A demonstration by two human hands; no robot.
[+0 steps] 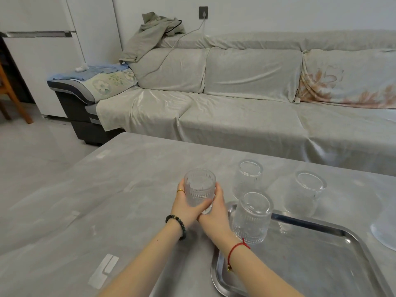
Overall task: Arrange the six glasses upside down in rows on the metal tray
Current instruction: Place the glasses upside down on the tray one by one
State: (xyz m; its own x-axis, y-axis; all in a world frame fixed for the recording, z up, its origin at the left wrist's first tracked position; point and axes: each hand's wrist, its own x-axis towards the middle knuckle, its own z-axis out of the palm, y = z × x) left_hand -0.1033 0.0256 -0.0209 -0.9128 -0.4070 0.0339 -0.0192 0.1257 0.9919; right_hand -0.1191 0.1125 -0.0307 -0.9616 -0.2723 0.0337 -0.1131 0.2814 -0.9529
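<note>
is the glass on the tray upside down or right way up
Upside down. The glass on the metal tray stands with its thick base on top and its rim down on the tray's far left corner.

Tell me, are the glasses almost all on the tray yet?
Not yet. Only one upside-down glass stands on the metal tray, in its far left corner. Both hands, left hand and right hand, hold a ribbed glass just left of the tray. Two more upside-down glasses wait on the table beyond it. Something glassy shows at the right edge, too cut off to tell.
</note>
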